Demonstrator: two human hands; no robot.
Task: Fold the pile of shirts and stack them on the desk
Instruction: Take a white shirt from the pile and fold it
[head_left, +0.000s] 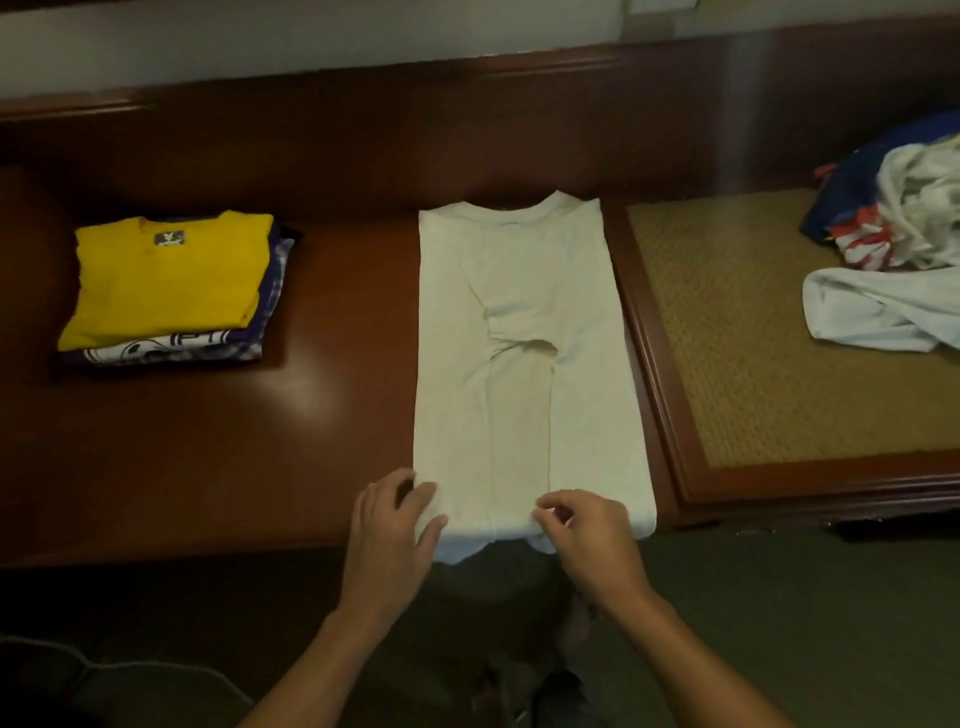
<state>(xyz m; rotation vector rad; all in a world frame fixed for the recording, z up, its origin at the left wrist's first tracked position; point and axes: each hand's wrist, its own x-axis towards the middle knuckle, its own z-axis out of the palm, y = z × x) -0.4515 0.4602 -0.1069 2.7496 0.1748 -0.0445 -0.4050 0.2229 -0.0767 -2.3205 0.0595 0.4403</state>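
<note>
A cream white shirt (524, 332) lies flat on the dark wooden desk (332, 426), both sides folded inward into a long strip, collar at the far end. Its hem hangs slightly over the desk's near edge. My left hand (395, 525) pinches the hem's left corner between thumb and fingers. My right hand (584, 530) pinches the hem near the middle right. At the left stands a stack of folded shirts (171, 291) with a yellow one on top. A pile of unfolded shirts (898, 244), white, blue and red, lies at the far right.
A woven mat panel (769, 332) in a wooden frame adjoins the desk on the right, under the unfolded pile. A wooden back ledge (467, 130) runs along the wall. A thin cable (130, 670) lies on the floor at the lower left.
</note>
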